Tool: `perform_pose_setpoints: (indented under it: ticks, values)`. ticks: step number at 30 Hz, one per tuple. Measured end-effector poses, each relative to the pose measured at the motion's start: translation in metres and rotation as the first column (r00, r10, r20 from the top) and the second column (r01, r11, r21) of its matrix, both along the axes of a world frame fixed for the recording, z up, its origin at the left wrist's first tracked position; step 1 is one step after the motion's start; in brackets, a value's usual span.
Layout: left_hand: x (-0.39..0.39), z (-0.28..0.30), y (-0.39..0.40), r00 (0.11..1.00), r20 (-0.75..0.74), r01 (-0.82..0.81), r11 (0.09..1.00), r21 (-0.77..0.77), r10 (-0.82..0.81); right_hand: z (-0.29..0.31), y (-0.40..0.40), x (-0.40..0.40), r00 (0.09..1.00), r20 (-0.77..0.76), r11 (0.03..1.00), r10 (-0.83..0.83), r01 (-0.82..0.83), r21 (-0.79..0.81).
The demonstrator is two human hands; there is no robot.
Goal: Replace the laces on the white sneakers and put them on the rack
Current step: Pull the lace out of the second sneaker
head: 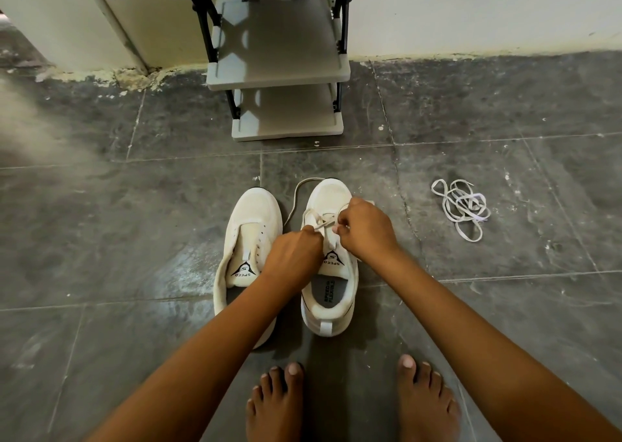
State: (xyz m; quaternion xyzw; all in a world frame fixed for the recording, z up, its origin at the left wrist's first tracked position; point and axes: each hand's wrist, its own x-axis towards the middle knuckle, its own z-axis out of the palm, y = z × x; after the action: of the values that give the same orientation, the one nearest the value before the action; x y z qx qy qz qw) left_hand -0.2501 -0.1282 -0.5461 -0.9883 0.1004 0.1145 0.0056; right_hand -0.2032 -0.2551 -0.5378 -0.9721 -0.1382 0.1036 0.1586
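Two white sneakers stand side by side on the dark floor, toes toward the rack. The left sneaker point(250, 236) has no lace in its eyelets. The right sneaker point(331, 192) carries a white lace point(296, 199) that crosses its upper eyelets and loops out past the toe. My left hand point(292, 256) pinches one strand of that lace over the tongue. My right hand point(365, 227) pinches the other strand on the shoe's right side. A loose white lace point(462, 207) lies bundled on the floor to the right.
A grey shoe rack point(279, 71) with black side struts stands against the white wall straight ahead, its shelves bare. My bare feet point(350, 404) stand just behind the sneakers. A door frame point(111, 20) rises at the upper left.
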Motion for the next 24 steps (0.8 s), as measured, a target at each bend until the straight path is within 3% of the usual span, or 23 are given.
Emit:
perform_pose_setpoints:
  ticks: [1, 3, 5, 6, 8, 9, 11, 13, 15, 18, 23, 24]
  values:
    - [0.0, 0.0, 0.0, 1.0, -0.005, 0.014, 1.0, 0.021, -0.014, 0.002, 0.002, 0.001, 1.0, 0.006, 0.999, -0.019, 0.018, 0.03]
    - [0.002, 0.001, 0.0, 0.998, -0.013, 0.055, 0.996, 0.069, -0.054, 0.01, 0.003, 0.002, 0.994, -0.085, 0.947, -0.061, 0.085, 0.311]
    - [0.005, 0.003, -0.004, 0.997, -0.029, 0.076, 0.993, 0.087, -0.073, 0.024, 0.004, -0.001, 0.977, -0.211, 0.741, -0.018, 0.155, 0.654]
    - [0.006, 0.004, -0.005, 0.996, -0.043, 0.082, 0.993, 0.088, -0.079, 0.028, 0.003, -0.003, 0.972, -0.235, 0.639, 0.006, 0.177, 0.749]
    - [0.007, 0.005, -0.007, 0.995, -0.059, 0.087, 0.993, 0.08, -0.082, 0.028, 0.0, -0.006, 0.962, -0.274, 0.526, -0.003, 0.234, 0.818]
    - [0.007, 0.004, -0.008, 0.995, -0.057, 0.083, 0.994, 0.072, -0.079, 0.028, -0.002, -0.006, 0.957, -0.287, 0.514, -0.032, 0.262, 0.817]
    - [0.006, 0.004, -0.007, 0.996, -0.047, 0.072, 0.996, 0.057, -0.07, 0.019, -0.004, -0.003, 0.96, -0.268, 0.618, -0.083, 0.261, 0.742]
    - [0.006, 0.005, -0.005, 0.997, -0.035, 0.069, 0.997, 0.038, -0.068, 0.012, -0.004, -0.001, 0.976, -0.191, 0.825, -0.105, 0.193, 0.532]
    - [0.005, 0.004, -0.005, 0.997, -0.033, 0.075, 0.997, 0.027, -0.074, 0.006, -0.003, -0.003, 0.989, -0.133, 0.958, -0.068, 0.101, 0.267]
    - [0.005, 0.004, -0.006, 0.996, -0.051, 0.071, 0.997, 0.018, -0.07, 0.001, -0.001, -0.005, 0.995, -0.099, 1.0, -0.022, 0.023, 0.007]
    - [0.003, 0.005, -0.007, 0.996, -0.045, 0.08, 0.997, 0.022, -0.079, 0.001, 0.006, 0.0, 0.999, 0.001, 0.993, -0.054, 0.054, -0.109]
    - [0.002, 0.005, -0.007, 0.996, -0.045, 0.081, 0.996, 0.021, -0.08, 0.001, 0.006, 0.002, 0.999, -0.008, 0.998, -0.048, 0.048, -0.045]
